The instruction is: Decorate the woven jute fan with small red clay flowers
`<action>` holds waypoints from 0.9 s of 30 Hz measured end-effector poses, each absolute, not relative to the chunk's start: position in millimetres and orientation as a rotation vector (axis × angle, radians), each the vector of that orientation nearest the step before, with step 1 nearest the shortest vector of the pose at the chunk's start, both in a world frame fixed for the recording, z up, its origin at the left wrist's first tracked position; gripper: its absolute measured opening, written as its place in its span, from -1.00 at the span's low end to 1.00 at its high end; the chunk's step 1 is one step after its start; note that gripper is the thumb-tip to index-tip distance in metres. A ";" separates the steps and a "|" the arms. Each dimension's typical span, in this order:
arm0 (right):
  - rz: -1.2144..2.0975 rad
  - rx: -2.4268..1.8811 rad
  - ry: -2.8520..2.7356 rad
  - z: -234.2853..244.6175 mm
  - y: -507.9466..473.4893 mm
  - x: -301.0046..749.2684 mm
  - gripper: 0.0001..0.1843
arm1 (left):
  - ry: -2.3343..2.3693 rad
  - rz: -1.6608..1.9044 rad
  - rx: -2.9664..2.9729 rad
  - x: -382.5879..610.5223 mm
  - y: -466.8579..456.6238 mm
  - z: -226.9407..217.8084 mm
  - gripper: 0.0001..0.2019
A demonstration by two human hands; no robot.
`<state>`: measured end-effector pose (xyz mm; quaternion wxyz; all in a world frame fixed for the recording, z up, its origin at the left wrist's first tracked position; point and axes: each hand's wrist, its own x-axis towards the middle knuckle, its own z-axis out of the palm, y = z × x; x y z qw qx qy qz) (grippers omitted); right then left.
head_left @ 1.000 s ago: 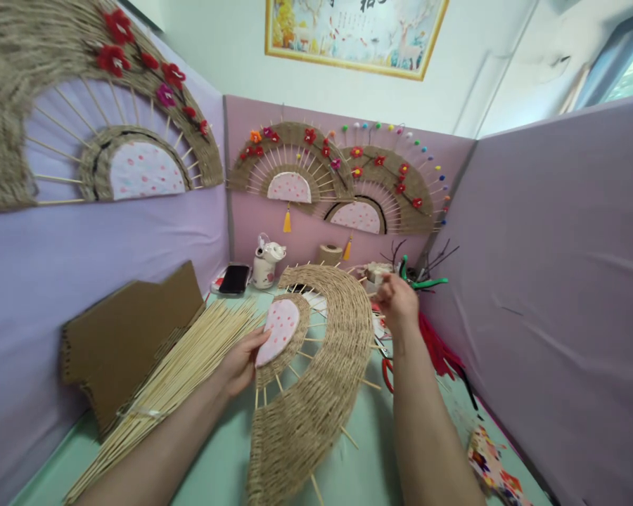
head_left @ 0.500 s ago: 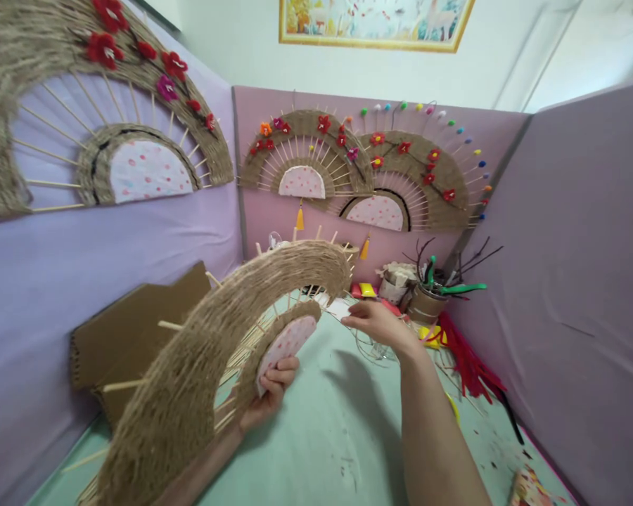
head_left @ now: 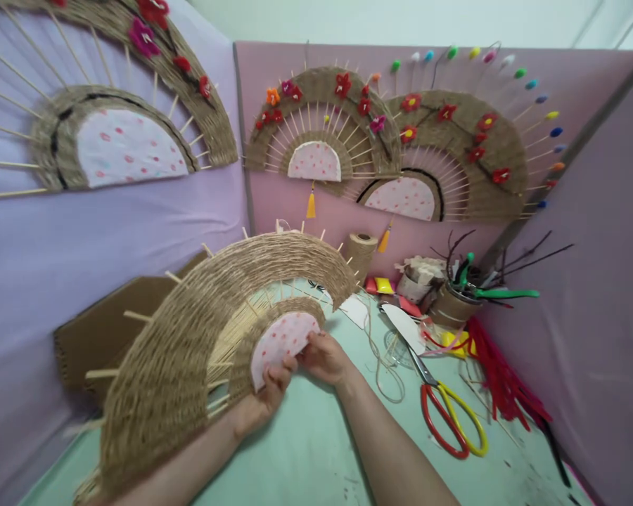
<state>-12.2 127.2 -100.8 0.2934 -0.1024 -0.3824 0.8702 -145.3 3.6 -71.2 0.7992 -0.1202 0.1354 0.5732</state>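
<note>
The left hand (head_left: 269,397) reached in from the lower left with the wrist turned up, its fingers bent over the front of the lower edge of a woven fan (head_left: 182,337); it was clamped on the fan at the spotted half-round panel (head_left: 282,346). The right hand (head_left: 324,360) came in from the lower right, just beside the left, with thumb and fingers closed on the same panel near its right end. Both forearms slanted inward. The fan was held up over the table, tilted, its arch upward and its wide left end low beside the left forearm, stick ends poking out along the outer rim.

Beyond the fan's right side, a brown pot (head_left: 450,306) held a green-handled tool (head_left: 506,294) and dark twigs (head_left: 538,254). Next to it, a pale pot (head_left: 414,288) was topped with whitish material, too blurred to name. A brown roll (head_left: 361,251) stood behind the fan's right end.

On the mint-green tabletop (head_left: 316,450), scissors (head_left: 443,414) with one red and one yellow handle lay near loose cord (head_left: 380,369) and red fuzzy strips (head_left: 506,383). Brown cardboard (head_left: 116,320) leaned at the left. Lilac and pink partitions (head_left: 274,211) enclosed the table, with flower-decorated fans (head_left: 480,133) hung on them under a pale wall (head_left: 401,21).
</note>
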 end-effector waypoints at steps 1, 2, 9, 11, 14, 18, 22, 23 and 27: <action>2.319 -0.275 -0.959 -103.2 127.3 -13.5 -0.60 | 0.319 1.241 -0.252 -147.7 4.8 -72.8 -0.71; 2.320 -0.279 -0.905 -104.7 127.2 -15.0 -0.62 | 0.347 1.260 -0.228 -150.4 6.5 -74.5 -0.71; 2.359 -0.318 -0.687 -101.9 123.5 -23.9 -0.68 | 0.576 1.385 -0.039 -167.8 26.7 -82.3 -0.58; 2.368 -0.337 -0.653 -100.3 123.0 -25.7 -0.66 | 0.608 1.400 -0.038 -171.2 31.7 -81.3 -0.58; 2.367 -0.409 -0.603 -100.8 122.8 -29.5 -0.63 | 0.654 1.420 -0.024 -175.0 35.8 -79.6 -0.64; 2.332 -0.513 -0.545 -106.3 125.3 -32.7 -0.71 | 0.737 1.423 0.029 -175.1 37.4 -82.9 -0.74; 2.278 -0.527 -0.494 -110.6 131.3 -31.1 -0.77 | 0.858 1.421 0.121 -167.6 40.5 -89.3 -0.80; 2.266 -0.528 -0.483 -111.0 132.5 -30.5 -0.78 | 0.890 1.445 0.144 -164.8 41.3 -89.6 -0.80; 2.219 -0.529 -0.456 -110.3 134.0 -27.9 -0.79 | 0.977 1.593 0.251 -152.1 41.3 -81.6 -0.78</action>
